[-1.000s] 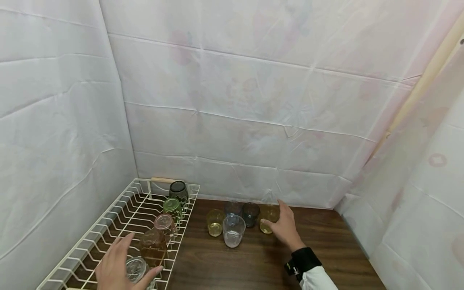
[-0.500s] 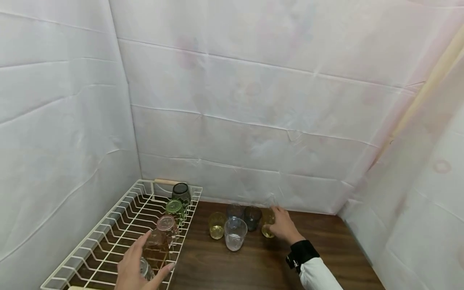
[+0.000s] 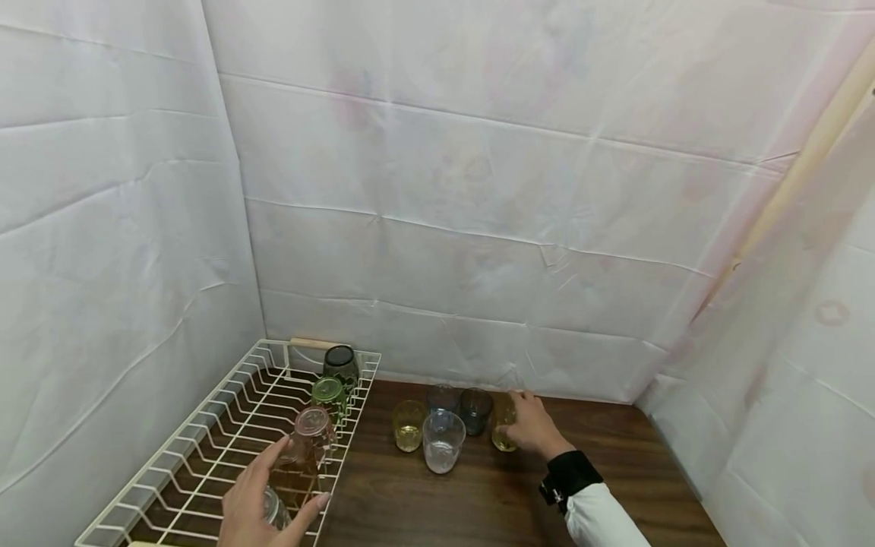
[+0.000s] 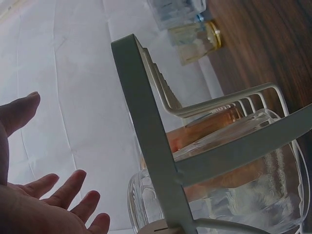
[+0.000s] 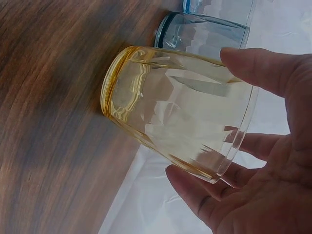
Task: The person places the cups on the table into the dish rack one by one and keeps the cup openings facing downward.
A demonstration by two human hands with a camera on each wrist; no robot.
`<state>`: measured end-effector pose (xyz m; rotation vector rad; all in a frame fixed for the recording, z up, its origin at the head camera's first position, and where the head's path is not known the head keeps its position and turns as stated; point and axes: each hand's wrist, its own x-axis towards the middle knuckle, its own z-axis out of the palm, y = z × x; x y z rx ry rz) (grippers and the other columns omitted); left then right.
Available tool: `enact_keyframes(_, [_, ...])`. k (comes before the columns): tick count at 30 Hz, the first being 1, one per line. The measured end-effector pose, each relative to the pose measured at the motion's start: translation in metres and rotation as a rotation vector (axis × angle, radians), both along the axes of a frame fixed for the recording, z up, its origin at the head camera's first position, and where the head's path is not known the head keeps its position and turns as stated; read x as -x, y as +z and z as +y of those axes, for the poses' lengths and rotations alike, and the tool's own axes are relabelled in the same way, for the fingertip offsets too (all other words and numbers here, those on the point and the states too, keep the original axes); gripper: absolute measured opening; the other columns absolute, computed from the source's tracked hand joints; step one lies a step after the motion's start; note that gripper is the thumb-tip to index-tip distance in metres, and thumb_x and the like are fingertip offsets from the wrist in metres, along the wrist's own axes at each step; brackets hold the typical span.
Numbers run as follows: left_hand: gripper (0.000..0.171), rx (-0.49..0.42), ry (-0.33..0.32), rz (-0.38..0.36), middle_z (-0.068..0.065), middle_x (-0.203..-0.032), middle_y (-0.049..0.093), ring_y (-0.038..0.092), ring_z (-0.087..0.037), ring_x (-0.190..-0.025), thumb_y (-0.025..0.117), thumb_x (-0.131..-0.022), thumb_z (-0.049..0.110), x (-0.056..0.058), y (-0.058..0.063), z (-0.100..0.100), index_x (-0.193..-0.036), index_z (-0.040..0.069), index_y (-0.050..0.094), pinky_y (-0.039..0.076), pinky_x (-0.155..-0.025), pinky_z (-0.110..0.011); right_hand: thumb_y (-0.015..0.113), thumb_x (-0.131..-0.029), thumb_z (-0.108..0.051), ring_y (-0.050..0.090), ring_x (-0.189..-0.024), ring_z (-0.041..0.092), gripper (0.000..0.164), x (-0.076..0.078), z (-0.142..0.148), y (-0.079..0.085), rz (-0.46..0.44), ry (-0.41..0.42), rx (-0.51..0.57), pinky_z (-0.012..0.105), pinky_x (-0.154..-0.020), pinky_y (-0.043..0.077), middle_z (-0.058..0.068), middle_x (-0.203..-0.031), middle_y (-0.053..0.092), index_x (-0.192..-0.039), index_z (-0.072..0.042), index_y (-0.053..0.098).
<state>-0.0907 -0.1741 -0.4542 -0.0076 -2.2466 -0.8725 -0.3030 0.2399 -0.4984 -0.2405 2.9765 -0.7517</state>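
I watched through three cameras, one high, two close.
The head view looked forward and down on the rack [image 3: 159,475] and tabletop [image 3: 410,509]; the left wrist's, turned sideways, sat right by that rack; the right wrist's, also sideways, faced a yellow glass [image 5: 180,107] up close. My head view covered both subjects.

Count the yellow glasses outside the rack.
2: one yellow glass left of the clear glass; the other yellow glass right of the dark glass, in the right grip.
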Motion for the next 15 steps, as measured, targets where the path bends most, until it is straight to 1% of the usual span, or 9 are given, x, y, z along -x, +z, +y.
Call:
enact_keyframes(3, [0.098, 0.0, -0.001, 0.005, -0.019, -0.126, 0.074, 0.058, -0.026, -0.108, 0.104, -0.057, 0.021, 0.0, -0.002, 0.0, -0.143, 0.005, 0.059, 0.043, -0.089, -0.062, 0.083, -0.092, -0.025, 0.037, -0.153, 0.054, 0.084, -0.002, 0.0, -0.001, 0.012, -0.008, -0.003, 0.069, -0.115, 0.045, 0.032, -0.166, 0.036, -0.161, 0.0, 0.042])
enact_keyframes(4, [0.098, 0.002, -0.001, 0.012, -0.018, -0.126, 0.074, 0.058, -0.023, -0.108, 0.104, -0.057, 0.021, 0.001, -0.002, 0.0, -0.142, 0.005, 0.06, 0.044, -0.088, -0.062, 0.084, -0.091, -0.024, 0.038, -0.152, 0.055, 0.084, -0.004, 0.0, -0.002, 0.022, -0.009, -0.003, 0.069, -0.115, 0.045, 0.032, -0.166, 0.037, -0.16, 0.0, 0.043])
enact_keyframes(8, [0.099, 0.015, -0.002, 0.039, -0.018, -0.124, 0.075, 0.054, -0.003, -0.11, 0.105, -0.053, 0.02, 0.002, -0.005, -0.002, -0.141, 0.005, 0.061, 0.044, -0.087, -0.056, 0.085, -0.089, -0.024, 0.041, -0.151, 0.054, 0.085, -0.011, 0.001, -0.002, 0.081, -0.024, 0.02, 0.068, -0.115, 0.046, 0.031, -0.165, 0.039, -0.16, -0.001, 0.044])
enact_keyframes(9, [0.099, 0.02, -0.001, 0.045, -0.018, -0.124, 0.075, 0.052, 0.0, -0.11, 0.105, -0.052, 0.02, 0.002, -0.006, -0.002, -0.14, 0.004, 0.062, 0.044, -0.086, -0.054, 0.085, -0.088, -0.024, 0.042, -0.15, 0.054, 0.086, -0.013, 0.001, -0.003, 0.095, -0.031, 0.031, 0.068, -0.114, 0.047, 0.031, -0.164, 0.04, -0.16, -0.001, 0.044])
enact_keyframes(11, [0.1, 0.027, 0.002, 0.05, -0.018, -0.124, 0.075, 0.053, 0.0, -0.11, 0.105, -0.052, 0.021, 0.003, -0.008, -0.003, -0.14, 0.004, 0.062, 0.044, -0.086, -0.053, 0.085, -0.087, -0.025, 0.043, -0.149, 0.054, 0.088, -0.017, 0.002, -0.002, 0.112, -0.052, 0.052, 0.067, -0.113, 0.048, 0.03, -0.164, 0.04, -0.16, -0.002, 0.043])
enact_keyframes(15, [0.1, 0.033, 0.01, 0.034, -0.019, -0.125, 0.074, 0.057, -0.014, -0.106, 0.106, -0.052, 0.023, 0.004, -0.01, -0.003, -0.14, 0.005, 0.061, 0.045, -0.086, -0.057, 0.085, -0.085, -0.027, 0.044, -0.148, 0.053, 0.089, -0.025, 0.004, 0.0, 0.132, -0.096, 0.07, 0.067, -0.109, 0.051, 0.029, -0.163, 0.039, -0.159, -0.003, 0.043])
